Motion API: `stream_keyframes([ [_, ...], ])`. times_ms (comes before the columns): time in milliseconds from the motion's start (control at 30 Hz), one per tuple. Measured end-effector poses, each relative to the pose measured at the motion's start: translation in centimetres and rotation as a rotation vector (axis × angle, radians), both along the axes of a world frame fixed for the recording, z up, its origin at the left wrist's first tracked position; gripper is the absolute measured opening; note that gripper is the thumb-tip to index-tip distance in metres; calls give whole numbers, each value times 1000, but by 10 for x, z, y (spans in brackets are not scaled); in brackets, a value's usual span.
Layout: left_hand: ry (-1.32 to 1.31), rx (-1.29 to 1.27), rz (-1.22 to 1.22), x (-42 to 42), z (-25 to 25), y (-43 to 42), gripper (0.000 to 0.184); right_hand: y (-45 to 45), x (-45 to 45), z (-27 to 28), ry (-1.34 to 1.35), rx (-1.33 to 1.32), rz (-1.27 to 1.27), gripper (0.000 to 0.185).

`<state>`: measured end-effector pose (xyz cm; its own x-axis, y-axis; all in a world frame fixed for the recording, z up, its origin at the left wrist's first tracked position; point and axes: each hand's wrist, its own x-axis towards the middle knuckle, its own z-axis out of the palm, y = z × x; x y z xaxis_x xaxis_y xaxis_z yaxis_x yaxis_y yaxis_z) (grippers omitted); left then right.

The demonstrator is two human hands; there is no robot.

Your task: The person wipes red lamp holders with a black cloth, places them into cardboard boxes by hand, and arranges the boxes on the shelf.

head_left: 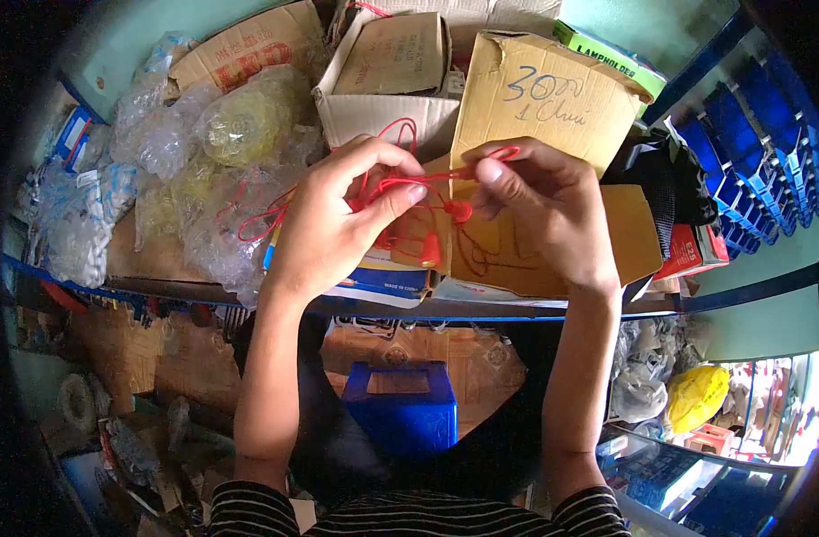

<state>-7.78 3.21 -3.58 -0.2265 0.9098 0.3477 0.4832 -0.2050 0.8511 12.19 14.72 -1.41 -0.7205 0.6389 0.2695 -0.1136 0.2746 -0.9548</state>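
Observation:
A thin red cord is stretched between my two hands, above the open boxes. My left hand pinches its gathered strands between thumb and forefinger, and loops hang out to the left. My right hand grips the other end of the bundle, with a small bend of cord above the thumb. A small red plug-like end piece dangles between the hands. Lower down hangs another red end piece, close to my left hand. Their exact kind is not clear. Beneath my right hand lies an open cardboard box.
Clear plastic bags are piled at the left of the shelf. Behind stand a white carton and a cardboard flap with handwriting. Blue bins line the right. A blue stool stands on the floor below.

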Motion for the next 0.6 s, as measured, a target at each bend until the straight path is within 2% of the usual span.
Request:
stream_keyframes([
  [167,155,67,123,-1,-4,4,12,11,17,5,-75,118,-266,23],
  [267,163,115,172,-7,-10,7,14,20,29,6,-130,95,-310,23],
  [433,-90,152,179,-8,-8,8,11,30,35,-11,-467,219,-233,30],
  [533,-227,208,216,-5,-4,9,13,33,35,-26,-423,418,-116,37],
  [600,-313,170,228,-6,-3,7,13,25,28,-25,-425,512,-169,43],
])
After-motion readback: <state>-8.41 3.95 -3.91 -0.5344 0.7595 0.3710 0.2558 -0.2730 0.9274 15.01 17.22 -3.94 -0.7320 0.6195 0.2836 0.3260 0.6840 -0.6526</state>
